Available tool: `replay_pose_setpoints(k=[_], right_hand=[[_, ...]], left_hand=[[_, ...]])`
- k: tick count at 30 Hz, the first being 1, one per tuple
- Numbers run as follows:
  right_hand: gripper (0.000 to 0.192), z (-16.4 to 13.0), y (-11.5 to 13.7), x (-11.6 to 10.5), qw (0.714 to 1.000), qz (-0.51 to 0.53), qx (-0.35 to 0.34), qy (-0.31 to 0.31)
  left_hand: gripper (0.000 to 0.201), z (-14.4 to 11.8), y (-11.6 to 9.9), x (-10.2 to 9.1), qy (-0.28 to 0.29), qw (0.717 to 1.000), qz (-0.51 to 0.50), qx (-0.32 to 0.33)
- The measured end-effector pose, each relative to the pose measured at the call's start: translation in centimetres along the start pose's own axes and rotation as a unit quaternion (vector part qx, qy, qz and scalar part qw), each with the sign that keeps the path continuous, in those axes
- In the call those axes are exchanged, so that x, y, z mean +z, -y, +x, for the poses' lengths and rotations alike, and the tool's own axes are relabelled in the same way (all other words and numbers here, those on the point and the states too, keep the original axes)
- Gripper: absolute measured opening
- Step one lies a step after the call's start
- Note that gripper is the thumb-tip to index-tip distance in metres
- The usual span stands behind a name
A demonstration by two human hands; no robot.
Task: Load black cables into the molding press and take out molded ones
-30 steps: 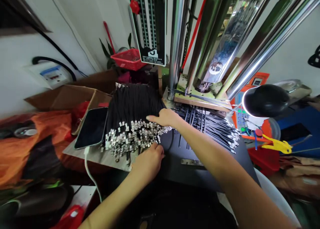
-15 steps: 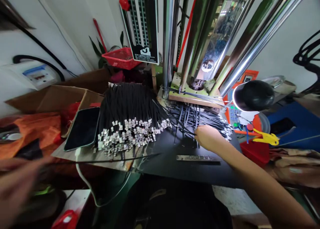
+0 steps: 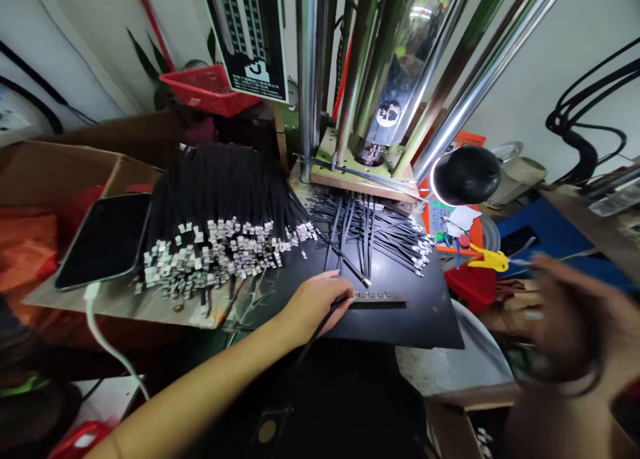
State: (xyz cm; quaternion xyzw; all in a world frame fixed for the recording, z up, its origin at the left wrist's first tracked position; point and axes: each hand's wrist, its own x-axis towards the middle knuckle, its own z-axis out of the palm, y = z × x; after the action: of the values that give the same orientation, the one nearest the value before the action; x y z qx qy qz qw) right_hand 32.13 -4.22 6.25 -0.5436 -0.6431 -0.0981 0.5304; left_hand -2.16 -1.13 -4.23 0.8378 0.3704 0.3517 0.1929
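Note:
My left hand [image 3: 320, 305] is over the black worktop, its fingers closed around a thin black strap [image 3: 313, 339] that hangs down toward my lap. Right beside its fingertips lies a notched metal bar [image 3: 383, 297]. My right hand [image 3: 575, 332] is off to the right of the worktop, smeared by motion; a dark curved shape shows at it, but what it holds cannot be made out. A loose spread of black straps with silver ends [image 3: 395, 235] lies beneath the press base. To the left is a large bundle of black straps with silver metal ends [image 3: 220, 192].
The press base [image 3: 365, 172] with steel columns stands behind the worktop [image 3: 425, 319]. A phone [image 3: 105, 242] with a white cable lies left. On the right are a black lamp [image 3: 465, 175], an orange control box [image 3: 437, 219] and a yellow tool [image 3: 487, 259]. A red basket [image 3: 210, 89] sits behind.
My left hand has come from the far left to the worktop beside the metal bar. My right hand has left the loose straps and swung out right. The camera view has shifted right.

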Motion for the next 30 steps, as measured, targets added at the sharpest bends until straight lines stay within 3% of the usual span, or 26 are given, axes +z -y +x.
replay_pose_setpoints(k=[1, 2, 4, 5, 8, 11, 14, 20, 23, 27, 30], right_hand=[[0.023, -1.6, 1.7, 1.3, 0.993, 0.075, 0.028, 0.081], [0.02, -3.3, 3.2, 2.9, 0.965, 0.144, 0.041, 0.215], [0.016, -6.2, 5.0, 6.4, 0.93, 0.184, 0.043, 0.314], [0.015, -7.3, 5.2, 7.9, 0.921, 0.194, 0.049, 0.336], [0.011, -8.7, 4.6, 10.5, 0.919, 0.198, 0.101, 0.326], [0.014, -8.2, 3.8, 10.9, 0.919, 0.181, 0.125, 0.328], [0.015, -7.7, 3.7, 10.7, 0.913, 0.173, 0.119, 0.351], [0.013, -7.8, 3.9, 10.7, 0.91, 0.185, 0.063, 0.364], [0.015, -7.7, 4.2, 10.7, 0.912, 0.175, 0.011, 0.371], [0.017, -7.3, 5.0, 10.6, 0.904, 0.162, -0.05, 0.394], [0.017, -7.1, 4.8, 10.2, 0.904, 0.16, -0.034, 0.395]], left_hand=[[0.007, 0.4, -0.4, 0.5, 0.011, 1.0, -0.005, -0.018], [0.007, 0.8, -0.8, 0.7, 0.021, 0.999, -0.01, -0.03], [0.008, 1.6, -1.6, 0.3, 0.043, 0.998, -0.01, -0.045], [0.01, 2.0, -2.1, 0.0, 0.061, 0.997, -0.004, -0.049], [0.02, 3.3, -3.5, -0.7, 0.141, 0.987, 0.055, -0.056], [0.023, 4.4, -4.7, -0.6, 0.205, 0.968, 0.135, -0.05], [0.023, 4.8, -4.6, -0.9, 0.237, 0.96, 0.144, -0.045], [0.02, 6.1, -1.1, -1.7, 0.222, 0.967, 0.106, -0.07], [0.012, 7.7, 0.0, -0.5, 0.271, 0.954, 0.125, -0.034], [0.012, 8.4, -0.3, -0.2, 0.292, 0.946, 0.142, -0.008], [0.016, 5.7, -1.2, -2.6, 0.258, 0.958, 0.127, -0.015]])
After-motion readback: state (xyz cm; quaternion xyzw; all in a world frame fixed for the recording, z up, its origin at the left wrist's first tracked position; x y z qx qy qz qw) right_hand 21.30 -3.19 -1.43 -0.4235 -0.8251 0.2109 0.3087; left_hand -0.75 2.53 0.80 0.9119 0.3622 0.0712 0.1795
